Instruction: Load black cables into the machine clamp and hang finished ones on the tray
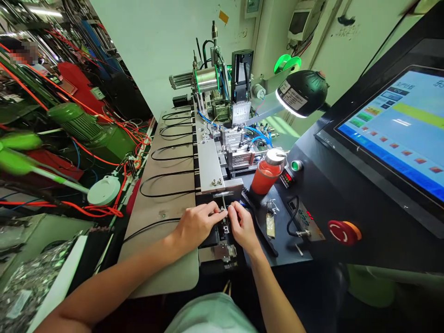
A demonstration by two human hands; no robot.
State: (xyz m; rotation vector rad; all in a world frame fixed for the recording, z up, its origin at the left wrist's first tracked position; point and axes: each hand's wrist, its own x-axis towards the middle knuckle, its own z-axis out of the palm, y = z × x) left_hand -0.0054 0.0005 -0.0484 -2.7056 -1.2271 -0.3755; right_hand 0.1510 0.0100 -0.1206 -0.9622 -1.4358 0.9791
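The left hand and the right hand are meeting over a small metal holder at the near end of a machine, their fingertips almost touching. The left hand's grip is forming a narrow pinch, its thumb and forefinger pointing right; the right hand's grip is curling toward it with thumb and forefinger close together. The fingers are hiding whatever lies between them, so I cannot tell whether either grip is holding anything.

The nearest black cable is running across the tan tabletop from the left of the grip and disappearing behind the left hand; its end may be sitting at the fingertips, though the view there is too poor to say. Farther beyond the left grip, four more cable loops are lying in a row on the same tabletop.

Just beyond both grips, a flat metal plate is stretching away along the machine. Beyond and to the right of the right grip, a lidded orange jar is standing upright, and a lit lamp is hanging farther out. A red stop button is sitting well to the right, below a glowing screen.
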